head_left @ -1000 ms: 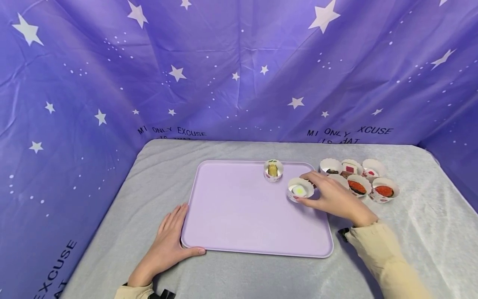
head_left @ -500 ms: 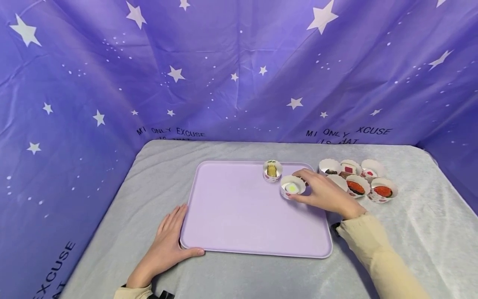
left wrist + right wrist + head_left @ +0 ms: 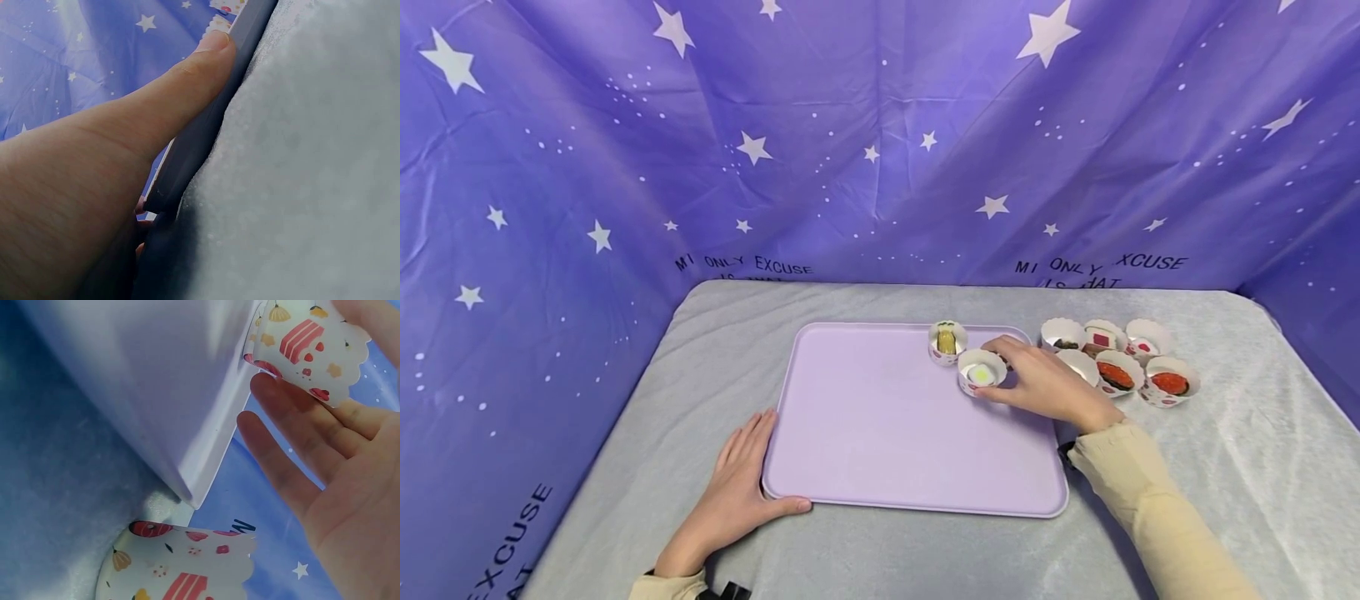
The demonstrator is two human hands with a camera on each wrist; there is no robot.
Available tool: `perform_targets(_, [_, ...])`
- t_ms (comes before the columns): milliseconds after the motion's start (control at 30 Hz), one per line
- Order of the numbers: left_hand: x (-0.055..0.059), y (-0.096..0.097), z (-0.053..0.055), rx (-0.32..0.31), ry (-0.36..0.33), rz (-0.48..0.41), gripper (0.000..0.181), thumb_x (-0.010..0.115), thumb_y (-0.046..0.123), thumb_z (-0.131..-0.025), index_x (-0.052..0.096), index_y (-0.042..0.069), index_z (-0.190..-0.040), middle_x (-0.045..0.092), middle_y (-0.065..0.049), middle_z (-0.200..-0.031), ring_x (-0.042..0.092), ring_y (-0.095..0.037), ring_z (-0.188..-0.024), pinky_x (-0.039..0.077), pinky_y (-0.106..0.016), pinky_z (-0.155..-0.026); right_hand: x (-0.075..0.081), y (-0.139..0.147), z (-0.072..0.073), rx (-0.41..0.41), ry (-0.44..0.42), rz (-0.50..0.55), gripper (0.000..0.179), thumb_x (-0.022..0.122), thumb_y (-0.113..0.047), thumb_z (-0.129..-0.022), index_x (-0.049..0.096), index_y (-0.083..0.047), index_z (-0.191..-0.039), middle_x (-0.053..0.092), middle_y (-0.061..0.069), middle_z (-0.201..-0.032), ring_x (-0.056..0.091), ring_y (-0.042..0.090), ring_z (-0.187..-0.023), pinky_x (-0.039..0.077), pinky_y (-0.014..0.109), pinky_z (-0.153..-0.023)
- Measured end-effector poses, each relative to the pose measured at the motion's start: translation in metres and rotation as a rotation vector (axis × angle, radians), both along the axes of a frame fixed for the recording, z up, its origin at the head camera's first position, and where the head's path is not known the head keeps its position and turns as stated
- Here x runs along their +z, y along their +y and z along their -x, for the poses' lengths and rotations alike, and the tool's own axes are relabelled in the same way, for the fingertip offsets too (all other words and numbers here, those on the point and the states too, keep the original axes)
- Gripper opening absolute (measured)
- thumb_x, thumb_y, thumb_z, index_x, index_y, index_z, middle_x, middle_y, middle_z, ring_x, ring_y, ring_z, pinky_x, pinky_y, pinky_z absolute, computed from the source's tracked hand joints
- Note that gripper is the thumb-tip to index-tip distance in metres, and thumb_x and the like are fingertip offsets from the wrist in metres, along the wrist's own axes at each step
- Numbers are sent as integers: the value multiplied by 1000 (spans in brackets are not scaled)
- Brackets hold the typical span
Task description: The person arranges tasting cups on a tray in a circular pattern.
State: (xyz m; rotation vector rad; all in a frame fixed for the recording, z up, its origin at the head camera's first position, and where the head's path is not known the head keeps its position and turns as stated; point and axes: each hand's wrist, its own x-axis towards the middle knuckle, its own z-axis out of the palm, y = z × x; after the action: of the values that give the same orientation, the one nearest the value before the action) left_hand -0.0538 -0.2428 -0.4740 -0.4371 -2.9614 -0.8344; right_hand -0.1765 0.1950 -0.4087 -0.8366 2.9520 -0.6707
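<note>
My right hand [image 3: 1048, 385] grips a white paper cup [image 3: 972, 385] by its side, over the right part of the lilac tray [image 3: 895, 450]. Inside that cup lies a white piece with a yellow-green centre. In the right wrist view the cup [image 3: 306, 350] shows printed cakes, with thumb and fingers around it. Another paper cup [image 3: 947, 354], holding a yellowish piece, stands at the tray's back edge, just left of the gripped one. My left hand [image 3: 733, 492] rests at the tray's near left corner, fingers along the side; in the left wrist view the thumb [image 3: 187, 78] touches the rim.
Right of the tray, several paper cups [image 3: 1165, 398] stand in two rows on the grey cloth [image 3: 1240, 483]. Two hold orange-red pieces; others hold dark, red or pinkish pieces. A purple star-patterned curtain [image 3: 850, 183] hangs behind the table.
My right hand has carried the cup with the white piece leftward and slightly back, closer to the other cup on the tray. The left hand has stayed at the corner.
</note>
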Motion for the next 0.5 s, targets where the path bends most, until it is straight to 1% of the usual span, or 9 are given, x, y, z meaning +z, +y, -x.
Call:
perform_targets(167, [1, 0, 0, 2, -7, 0, 129, 79, 70, -65, 20, 2, -157, 27, -18, -161, 19, -37, -149, 11, -55, -117, 0, -2, 1, -5, -7, -15, 67, 80, -45, -81, 58, -4, -129, 63, 13, -127, 61, 33, -117, 49, 57, -97])
perform_targets(400, [3, 0, 0, 4, -15, -4, 129, 79, 70, -65, 20, 2, -157, 27, -17, -161, 18, -37, -150, 11, -55, -117, -2, -2, 2, 9, -28, -20, 66, 80, -43, -82, 57, -4, -131, 63, 14, -128, 60, 33, -119, 50, 53, -99])
perform_targets(500, [3, 0, 0, 4, -17, -5, 129, 79, 70, -65, 20, 2, -157, 27, -18, -161, 18, -37, -150, 11, -55, -117, -3, -2, 3, 21, -24, -24, 67, 79, -43, -82, 56, -4, -131, 62, 14, -128, 59, 32, -120, 49, 53, -99])
